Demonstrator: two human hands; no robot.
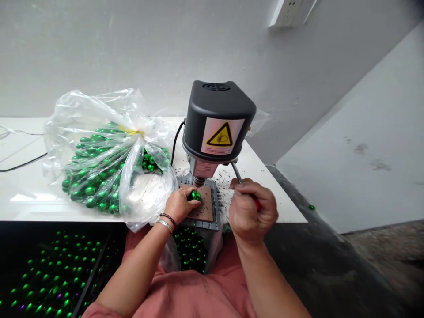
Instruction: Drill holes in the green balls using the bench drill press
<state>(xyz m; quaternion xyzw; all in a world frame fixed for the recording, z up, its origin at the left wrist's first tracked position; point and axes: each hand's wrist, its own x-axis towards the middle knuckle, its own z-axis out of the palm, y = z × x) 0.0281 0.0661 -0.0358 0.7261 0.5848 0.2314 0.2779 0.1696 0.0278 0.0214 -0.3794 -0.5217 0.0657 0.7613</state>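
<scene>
My left hand pinches a shiny green ball between thumb and fingers on a brown board. Right above the ball is the chuck of a black bench drill press with a yellow warning triangle on its front. Whether the drill bit touches the ball I cannot tell. My right hand is closed around the drill press's lever, with a bit of its red knob showing. Dark shavings lie about the metal base.
A clear plastic bag full of green balls, tied with yellow, lies on the white table at left. More green balls sit in a bag between my legs, and many others lie low at left. A wall socket is above.
</scene>
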